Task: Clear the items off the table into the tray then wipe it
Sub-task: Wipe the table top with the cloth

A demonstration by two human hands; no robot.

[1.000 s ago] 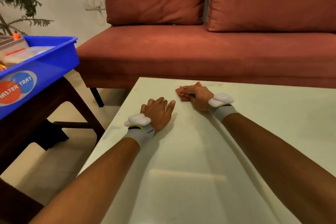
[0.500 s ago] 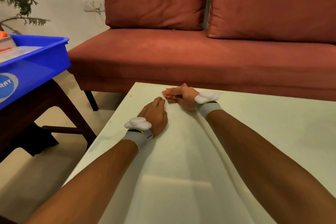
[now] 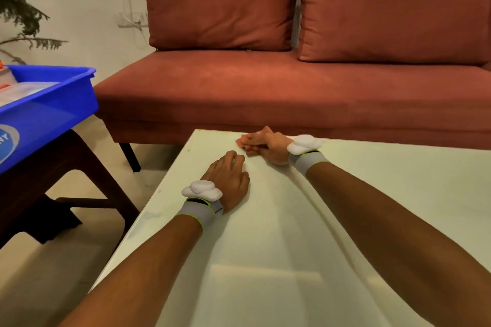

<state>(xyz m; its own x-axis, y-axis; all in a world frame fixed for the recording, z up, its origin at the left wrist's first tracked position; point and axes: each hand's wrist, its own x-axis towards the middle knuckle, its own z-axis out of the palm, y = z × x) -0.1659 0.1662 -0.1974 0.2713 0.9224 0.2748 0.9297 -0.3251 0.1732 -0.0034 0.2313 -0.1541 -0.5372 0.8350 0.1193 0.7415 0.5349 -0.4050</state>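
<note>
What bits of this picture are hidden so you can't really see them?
1. Pink cloth, head view: mostly covered by the right hand gripping it, so its size and shape cannot be told.
2. Blue tray, head view: cut off by the left edge, so its label is unreadable and most of its contents are out of sight.
3. Table, head view: its near end is cut off by the bottom edge.
</note>
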